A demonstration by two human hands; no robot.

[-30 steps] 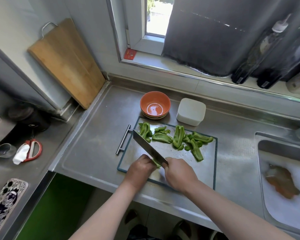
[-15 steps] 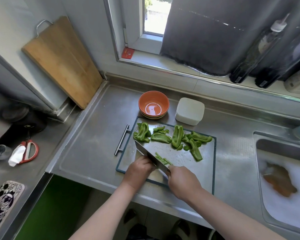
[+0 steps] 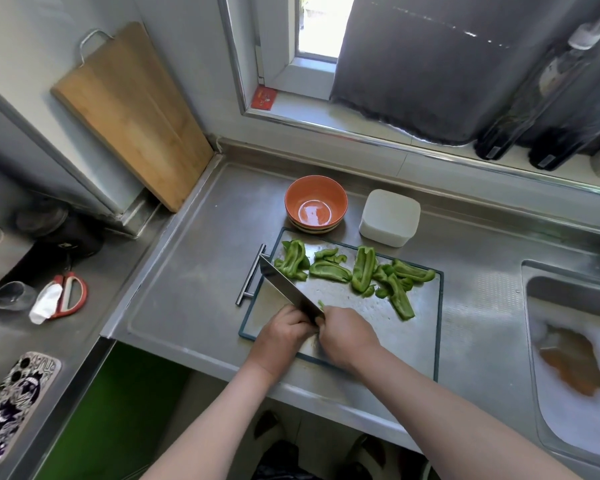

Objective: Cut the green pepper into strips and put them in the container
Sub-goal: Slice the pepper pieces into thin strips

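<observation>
**Now at the board: both hands meet at the cleaver, pepper lying along the far side**

Hardly any writing can be read: the red card (image 3: pixel 264 97) on the window sill and the labels on the dark bottles (image 3: pixel 492 147) are too small to make out; the phone case (image 3: pixel 11 407) at the near left bears only cartoon print. The right hand (image 3: pixel 347 337) is wrapped round the handle of the cleaver (image 3: pixel 284 289), whose blade slants off to the far left over the steel cutting board (image 3: pixel 420 334); the left hand (image 3: pixel 284 336) lies knuckles-up against the blade's left face, fingers curled, touching the right hand; what it presses is hidden, save a green sliver (image 3: pixel 321 304) by the blade. The green pepper pieces (image 3: pixel 361 271) lie in a loose row along the board's far side, apart from the white container (image 3: pixel 390 216), which stands just beyond the far edge, beside the orange bowl (image 3: pixel 316 202). Bare counter (image 3: pixel 194 289) opens left of the board's bar handle (image 3: pixel 250 275); the sudsy sink (image 3: pixel 568 358) lies to the right; the board's near edge runs close to the counter's front lip.
</observation>
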